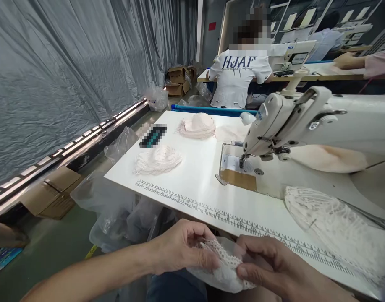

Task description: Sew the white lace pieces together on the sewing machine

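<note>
Between my two hands, below the table's front edge, is a piece of white lace fabric (225, 268) with an openwork edge and a sheer part. My left hand (192, 247) pinches its left side, thumb on top. The right side is gripped by my right hand (264, 262), thumb and fingers closed on the lace edge. Beyond my hands stands a white sewing machine (271, 121) on a white table (192, 184) with a printed ruler along its front edge. A larger spread of white lace (333, 230) lies on the table at the right.
Lace piles (159, 159) and pale pink fabric (198, 126) lie on the table's left half, near a blurred dark object (153, 135). Scissors (368, 214) rest at the right. Cardboard boxes (52, 191) and plastic bags (116, 209) are on the floor. A co-worker (239, 77) sits ahead.
</note>
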`<state>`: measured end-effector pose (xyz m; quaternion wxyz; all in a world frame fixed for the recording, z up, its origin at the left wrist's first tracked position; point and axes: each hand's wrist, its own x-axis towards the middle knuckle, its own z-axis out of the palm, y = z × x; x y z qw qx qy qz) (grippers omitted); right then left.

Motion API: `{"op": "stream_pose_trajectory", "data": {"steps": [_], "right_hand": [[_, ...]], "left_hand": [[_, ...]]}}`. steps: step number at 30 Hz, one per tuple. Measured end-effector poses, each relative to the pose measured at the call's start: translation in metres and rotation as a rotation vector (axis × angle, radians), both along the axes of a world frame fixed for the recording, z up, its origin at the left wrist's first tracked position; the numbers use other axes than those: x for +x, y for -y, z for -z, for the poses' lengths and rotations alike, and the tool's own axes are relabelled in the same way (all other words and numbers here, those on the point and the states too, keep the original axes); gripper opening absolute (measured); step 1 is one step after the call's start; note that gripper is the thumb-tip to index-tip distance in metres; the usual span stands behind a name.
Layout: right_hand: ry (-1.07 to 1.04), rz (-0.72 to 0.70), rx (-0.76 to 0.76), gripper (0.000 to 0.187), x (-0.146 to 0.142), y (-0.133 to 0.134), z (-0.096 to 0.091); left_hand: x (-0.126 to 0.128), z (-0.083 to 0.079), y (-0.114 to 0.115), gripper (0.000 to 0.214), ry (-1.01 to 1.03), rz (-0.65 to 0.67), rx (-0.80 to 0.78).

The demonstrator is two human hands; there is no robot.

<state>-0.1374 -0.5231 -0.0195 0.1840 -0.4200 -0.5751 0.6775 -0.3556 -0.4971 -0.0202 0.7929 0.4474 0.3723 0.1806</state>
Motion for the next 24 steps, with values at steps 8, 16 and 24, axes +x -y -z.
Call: {"op": "stream_pose_trajectory", "data": {"steps": [8,16,24], "right_hand": [[0.035,-0.002,-0.027,0.023,0.000,0.031,0.007],[0.120,0.104,0.067,0.021,-0.006,0.043,0.030],[-0.044,0.063,-0.095,0.031,0.001,0.044,0.030]], "left_hand": [[0.004,0.020,0.025,0.032,-0.130,-0.005,0.026],[0.002,0.028,0.026,0.040,-0.200,0.003,0.176],[0.005,0.034,0.028,0.026,-0.168,0.067,0.074]]}}
